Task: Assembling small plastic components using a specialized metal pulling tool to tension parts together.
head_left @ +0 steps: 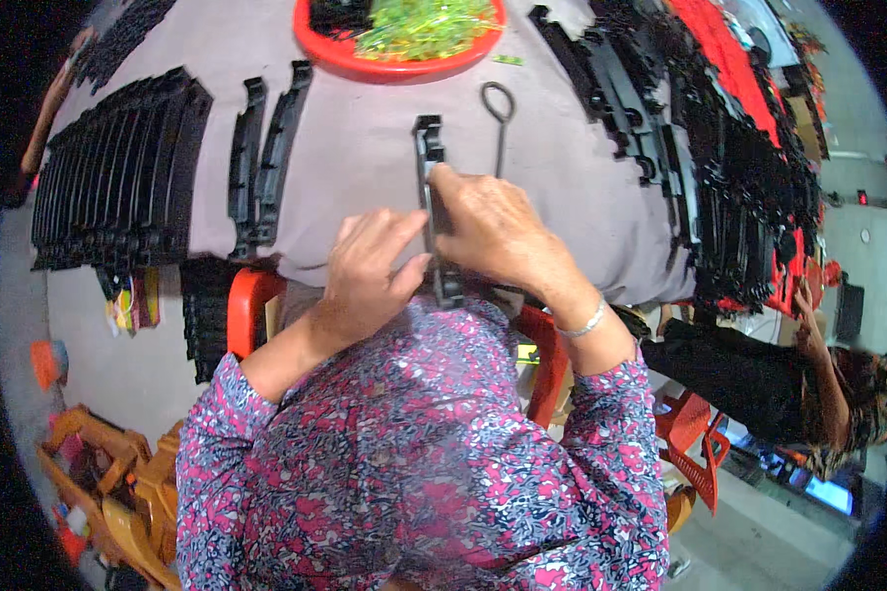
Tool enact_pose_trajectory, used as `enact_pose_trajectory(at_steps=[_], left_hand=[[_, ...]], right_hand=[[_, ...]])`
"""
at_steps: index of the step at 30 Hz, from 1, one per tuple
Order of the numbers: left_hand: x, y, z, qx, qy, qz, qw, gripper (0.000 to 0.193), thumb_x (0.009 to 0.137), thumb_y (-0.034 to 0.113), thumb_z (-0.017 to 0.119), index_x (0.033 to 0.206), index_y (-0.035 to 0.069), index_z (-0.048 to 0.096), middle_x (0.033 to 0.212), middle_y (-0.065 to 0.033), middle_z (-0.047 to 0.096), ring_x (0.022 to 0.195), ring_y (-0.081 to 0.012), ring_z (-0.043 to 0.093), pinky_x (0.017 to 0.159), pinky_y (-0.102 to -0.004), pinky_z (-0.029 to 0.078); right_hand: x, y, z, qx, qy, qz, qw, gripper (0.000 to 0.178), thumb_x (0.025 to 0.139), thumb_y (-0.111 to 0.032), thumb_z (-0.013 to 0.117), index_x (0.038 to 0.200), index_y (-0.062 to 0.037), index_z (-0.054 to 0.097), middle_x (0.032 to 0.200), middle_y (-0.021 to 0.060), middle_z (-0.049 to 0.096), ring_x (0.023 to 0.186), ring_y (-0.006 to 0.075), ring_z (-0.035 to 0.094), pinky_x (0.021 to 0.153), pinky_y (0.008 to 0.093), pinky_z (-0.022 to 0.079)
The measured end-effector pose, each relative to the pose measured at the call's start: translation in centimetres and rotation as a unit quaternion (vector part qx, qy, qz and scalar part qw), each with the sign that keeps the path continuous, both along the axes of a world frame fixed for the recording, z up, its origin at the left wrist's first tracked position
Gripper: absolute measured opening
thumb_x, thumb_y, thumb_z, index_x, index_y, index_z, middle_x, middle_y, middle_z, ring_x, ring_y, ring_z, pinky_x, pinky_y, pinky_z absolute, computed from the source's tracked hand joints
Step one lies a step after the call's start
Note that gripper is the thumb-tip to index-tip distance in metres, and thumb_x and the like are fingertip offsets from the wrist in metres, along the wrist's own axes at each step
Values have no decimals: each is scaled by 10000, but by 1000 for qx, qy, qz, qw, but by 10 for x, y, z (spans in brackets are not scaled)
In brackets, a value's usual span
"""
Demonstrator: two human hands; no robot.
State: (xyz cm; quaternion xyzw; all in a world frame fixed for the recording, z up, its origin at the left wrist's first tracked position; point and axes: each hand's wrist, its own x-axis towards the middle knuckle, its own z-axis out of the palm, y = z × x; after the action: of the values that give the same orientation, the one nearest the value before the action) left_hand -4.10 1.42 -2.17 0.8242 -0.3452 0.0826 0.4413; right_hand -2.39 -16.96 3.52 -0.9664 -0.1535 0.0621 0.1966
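Note:
A long, narrow black plastic strip (pixel 429 140) with a notched far end stands lengthwise in front of me, its near end close to my lap. My right hand (pixel 498 227) is closed over its right side, fingers curled around the middle. From the left, my left hand (pixel 375 271) meets the strip with bent fingers, the thumb and forefinger tips at its left edge. Whatever lies between the fingertips is too small or hidden to make out. Just beyond my right hand lies a thin metal rod with a ring end (pixel 499 103), its lower part covered by the hand.
A red basin (pixel 404 67) with green-yellow small pieces and black parts sits at the far middle. Two loose strips (pixel 264 158) and a dense row of black strips (pixel 118 163) lie left. More black parts (pixel 650 128) are piled right. People work at both sides.

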Motion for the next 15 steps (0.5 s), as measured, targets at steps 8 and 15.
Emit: enact_pose_trajectory(at_steps=[8, 15], left_hand=[[2, -6, 5, -16, -14, -20, 1000, 439, 729, 83, 683, 1142, -24, 580, 931, -134, 592, 885, -300, 580, 818, -397, 406], [2, -1, 6, -57, 54, 9, 997, 435, 765, 66, 656, 1183, -22, 575, 959, -152, 588, 863, -286, 580, 782, -387, 454]], right_hand=[[3, -7, -1, 106, 36, 6, 994, 244, 675, -106, 658, 816, 32, 514, 716, 260, 608, 750, 454, 615, 663, 500, 488], [6, -6, 12, 136, 40, -17, 990, 297, 669, -132, 659, 848, 59, 519, 732, 278, 599, 776, 473, 607, 687, 506, 486]])
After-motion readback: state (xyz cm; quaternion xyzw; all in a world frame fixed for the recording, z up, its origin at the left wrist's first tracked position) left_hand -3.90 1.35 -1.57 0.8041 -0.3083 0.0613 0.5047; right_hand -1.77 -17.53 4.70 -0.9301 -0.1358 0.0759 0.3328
